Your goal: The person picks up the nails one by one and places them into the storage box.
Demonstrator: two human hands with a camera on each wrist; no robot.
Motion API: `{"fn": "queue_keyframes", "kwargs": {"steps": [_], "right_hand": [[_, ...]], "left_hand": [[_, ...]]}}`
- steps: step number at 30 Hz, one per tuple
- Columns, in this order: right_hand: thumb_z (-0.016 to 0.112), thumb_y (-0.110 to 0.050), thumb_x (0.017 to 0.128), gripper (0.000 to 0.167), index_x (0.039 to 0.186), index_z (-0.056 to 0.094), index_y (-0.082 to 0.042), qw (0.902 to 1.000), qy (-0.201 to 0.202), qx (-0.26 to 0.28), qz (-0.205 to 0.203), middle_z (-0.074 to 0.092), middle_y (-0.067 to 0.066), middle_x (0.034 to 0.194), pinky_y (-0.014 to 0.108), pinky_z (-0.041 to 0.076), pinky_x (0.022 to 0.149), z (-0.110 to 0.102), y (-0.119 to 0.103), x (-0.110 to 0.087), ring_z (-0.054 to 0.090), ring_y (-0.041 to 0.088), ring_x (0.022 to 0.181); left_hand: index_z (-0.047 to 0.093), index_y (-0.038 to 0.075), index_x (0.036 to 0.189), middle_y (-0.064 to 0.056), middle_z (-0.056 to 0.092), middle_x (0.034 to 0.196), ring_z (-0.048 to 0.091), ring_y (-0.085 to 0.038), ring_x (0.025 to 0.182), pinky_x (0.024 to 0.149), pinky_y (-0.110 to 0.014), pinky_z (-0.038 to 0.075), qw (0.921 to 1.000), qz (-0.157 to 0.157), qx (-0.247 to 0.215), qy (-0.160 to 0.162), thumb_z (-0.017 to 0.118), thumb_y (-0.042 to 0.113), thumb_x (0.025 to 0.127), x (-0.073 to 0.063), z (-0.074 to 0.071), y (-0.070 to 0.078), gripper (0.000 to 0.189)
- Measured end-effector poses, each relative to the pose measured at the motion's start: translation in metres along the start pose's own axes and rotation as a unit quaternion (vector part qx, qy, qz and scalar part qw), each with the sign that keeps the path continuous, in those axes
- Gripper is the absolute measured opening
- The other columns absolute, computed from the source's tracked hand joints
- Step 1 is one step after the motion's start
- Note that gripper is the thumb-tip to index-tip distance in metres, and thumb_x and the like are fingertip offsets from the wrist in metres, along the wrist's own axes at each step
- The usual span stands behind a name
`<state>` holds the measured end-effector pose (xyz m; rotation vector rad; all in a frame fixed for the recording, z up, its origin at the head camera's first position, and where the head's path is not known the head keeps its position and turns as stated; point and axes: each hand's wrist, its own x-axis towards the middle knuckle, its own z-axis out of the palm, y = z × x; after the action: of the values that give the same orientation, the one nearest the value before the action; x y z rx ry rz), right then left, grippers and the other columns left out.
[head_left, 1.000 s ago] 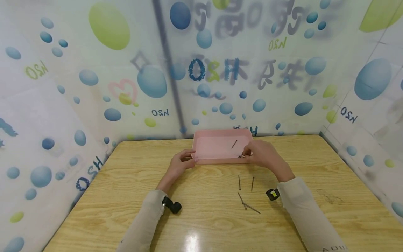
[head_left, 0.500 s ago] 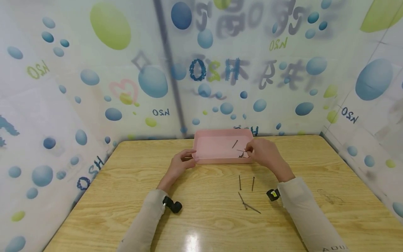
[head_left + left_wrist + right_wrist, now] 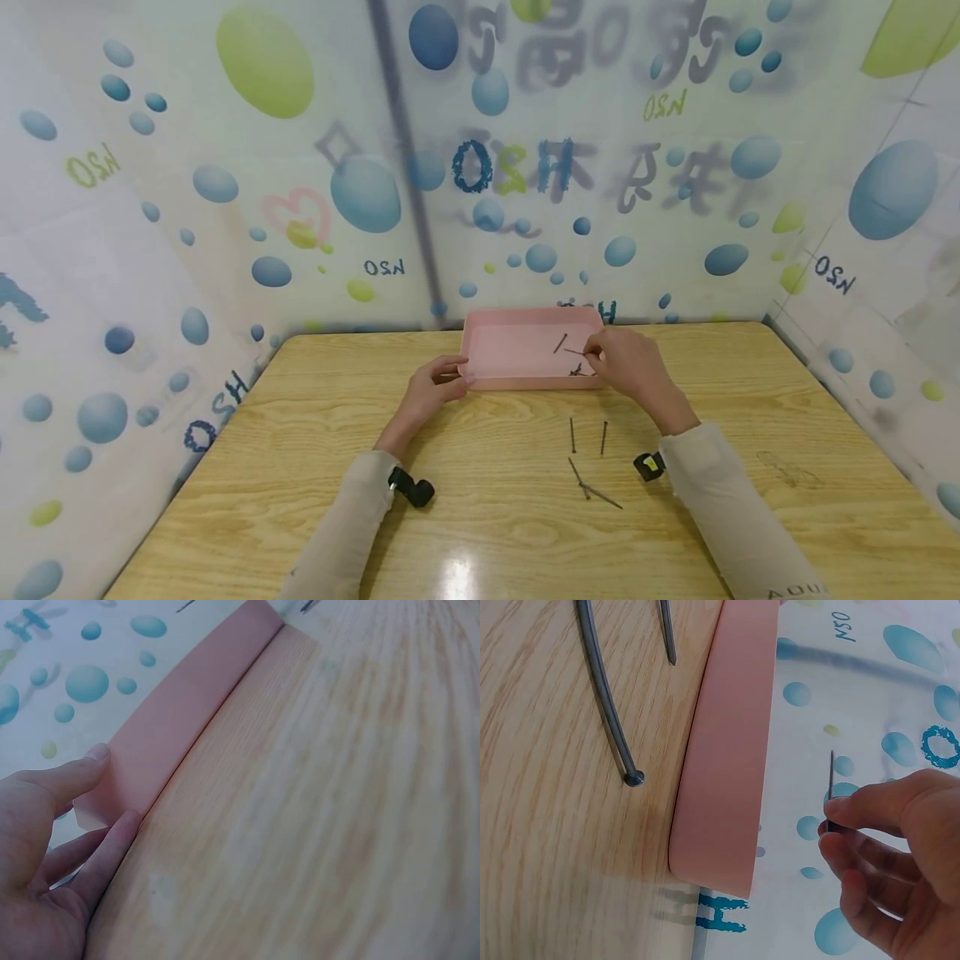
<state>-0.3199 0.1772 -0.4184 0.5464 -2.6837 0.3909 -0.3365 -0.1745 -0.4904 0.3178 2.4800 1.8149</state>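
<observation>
My right hand (image 3: pixel 626 360) pinches a thin nail (image 3: pixel 573 352) between thumb and fingertips over the right part of the pink tray (image 3: pixel 498 384). In the right wrist view that nail (image 3: pixel 832 776) points up from the fingertips. Inside the tray lies another dark nail (image 3: pixel 560 343), and a small cluster of nails (image 3: pixel 576 370) is by its front right. At the tray's front left corner, my left hand (image 3: pixel 431 388) holds on with thumb and fingers. The left wrist view shows the left hand (image 3: pixel 52 825) against the pink wall (image 3: pixel 176 712).
Several loose nails lie on the wooden table (image 3: pixel 480 467) in front of the tray, among them an upright-lying pair and a crossed group (image 3: pixel 596 493). Behind the tray stands a wall covering (image 3: pixel 337 117) with blue and green spots.
My right hand has risen slightly from the tray's front right with the nail, which now shows apart from the cluster. The left hand stays at the corner.
</observation>
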Motion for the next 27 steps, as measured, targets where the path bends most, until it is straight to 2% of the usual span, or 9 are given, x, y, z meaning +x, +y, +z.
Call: {"fn": "queue_keyframes", "kwargs": {"steps": [3, 4, 9, 14, 20, 27], "right_hand": [[0.069, -0.014, 0.095, 0.014, 0.096, 0.082, -0.009, 0.9999, 0.013, -0.004, 0.001, 0.076, 0.008, 0.093, 0.027, 0.043, 0.051, 0.0, -0.001, 0.0, 0.056, 0.015, 0.063], [0.07, -0.014, 0.095, 0.014, 0.096, 0.082, -0.009, 0.9999, 0.015, -0.005, 0.004, 0.076, 0.008, 0.094, 0.027, 0.043, 0.05, 0.0, -0.001, 0.0, 0.056, 0.015, 0.062], [0.072, -0.016, 0.095, 0.013, 0.094, 0.083, -0.009, 0.9998, 0.012, -0.014, 0.01, 0.076, 0.009, 0.092, 0.028, 0.043, 0.05, -0.001, -0.001, 0.0, 0.054, 0.016, 0.061], [0.072, -0.017, 0.096, 0.013, 0.095, 0.083, -0.009, 0.9999, 0.009, -0.011, 0.008, 0.077, 0.008, 0.093, 0.034, 0.053, 0.055, -0.005, -0.001, 0.0, 0.061, 0.016, 0.065], [0.07, -0.015, 0.096, 0.012, 0.093, 0.081, -0.01, 0.9999, -0.013, 0.006, 0.008, 0.076, 0.005, 0.088, 0.036, 0.055, 0.06, -0.009, 0.001, 0.0, 0.061, 0.015, 0.067], [0.072, -0.014, 0.093, 0.01, 0.091, 0.081, -0.012, 0.9986, -0.051, 0.006, -0.015, 0.075, 0.001, 0.084, 0.036, 0.056, 0.065, -0.013, 0.005, 0.0, 0.061, 0.013, 0.07]], "left_hand": [[0.058, 0.006, 0.145, -0.024, 0.061, 0.141, 0.067, -0.033, 0.118, 0.094, -0.04, 0.061, 1.0, -0.008, -0.002, -0.001, 0.071, 0.017, 0.099, 0.001, 0.0, 0.001, 0.049], [0.058, 0.006, 0.145, -0.024, 0.061, 0.141, 0.067, -0.032, 0.117, 0.094, -0.04, 0.061, 1.0, -0.008, -0.002, 0.0, 0.071, 0.017, 0.099, 0.003, 0.0, -0.003, 0.049], [0.056, 0.003, 0.146, -0.026, 0.059, 0.143, 0.066, -0.036, 0.12, 0.095, -0.043, 0.061, 0.9998, -0.015, -0.01, -0.008, 0.07, 0.014, 0.099, 0.005, 0.0, -0.003, 0.05], [0.058, 0.007, 0.146, -0.023, 0.06, 0.143, 0.065, -0.034, 0.122, 0.096, -0.041, 0.061, 1.0, -0.006, -0.005, -0.003, 0.071, 0.018, 0.099, 0.003, 0.001, -0.003, 0.05], [0.061, 0.01, 0.143, -0.021, 0.063, 0.139, 0.066, -0.032, 0.118, 0.094, -0.04, 0.061, 1.0, 0.003, -0.005, 0.0, 0.072, 0.019, 0.099, 0.003, 0.0, -0.004, 0.047], [0.063, 0.013, 0.141, -0.018, 0.065, 0.136, 0.068, -0.029, 0.116, 0.092, -0.037, 0.062, 1.0, 0.0, -0.003, 0.008, 0.073, 0.019, 0.098, 0.002, 0.0, -0.003, 0.045]]}}
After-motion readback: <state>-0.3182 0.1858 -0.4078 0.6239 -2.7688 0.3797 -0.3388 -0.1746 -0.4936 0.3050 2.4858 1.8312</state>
